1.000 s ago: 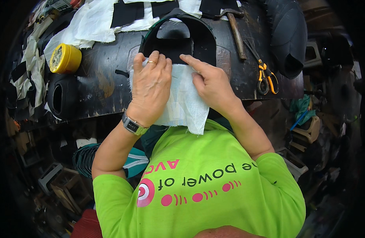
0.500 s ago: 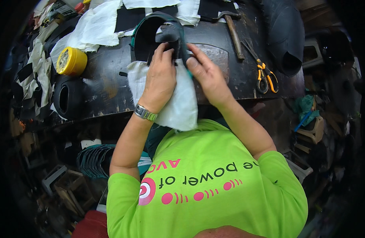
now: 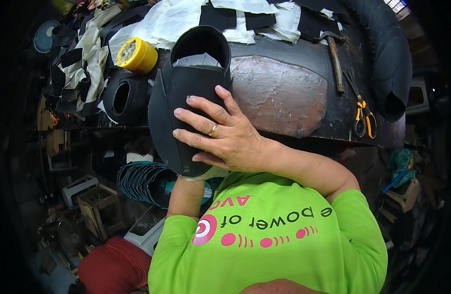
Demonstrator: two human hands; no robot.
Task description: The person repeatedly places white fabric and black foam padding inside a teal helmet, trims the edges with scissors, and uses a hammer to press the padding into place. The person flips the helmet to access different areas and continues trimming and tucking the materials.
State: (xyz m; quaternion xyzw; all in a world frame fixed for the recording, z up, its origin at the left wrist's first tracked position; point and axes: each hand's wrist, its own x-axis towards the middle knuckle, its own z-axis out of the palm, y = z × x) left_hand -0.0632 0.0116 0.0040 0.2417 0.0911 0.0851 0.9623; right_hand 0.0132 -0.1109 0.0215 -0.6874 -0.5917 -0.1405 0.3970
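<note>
I hold a black shoe upper (image 3: 196,83) raised in front of me, its round opening pointing away and a pale lining showing inside. My right hand (image 3: 225,139), with a gold ring, lies across its lower half, fingers spread and curled over the left edge. My left forearm (image 3: 186,198) rises from below and passes behind the shoe. That hand is hidden, with a scrap of white cloth (image 3: 206,174) peeking out by it.
On the dark workbench (image 3: 333,130) lie a worn brown slab (image 3: 279,93), a hammer (image 3: 334,61), orange-handled scissors (image 3: 363,116), a yellow tin (image 3: 136,55), another black upper (image 3: 125,98) and white cloths (image 3: 166,19). A black rubber tube (image 3: 387,59) curves at right. Stacked soles (image 3: 147,181) sit below left.
The shoe and white cloth have come off the bench toward me. The cloth that lay on top is now behind the shoe, and my right hand has moved across its front.
</note>
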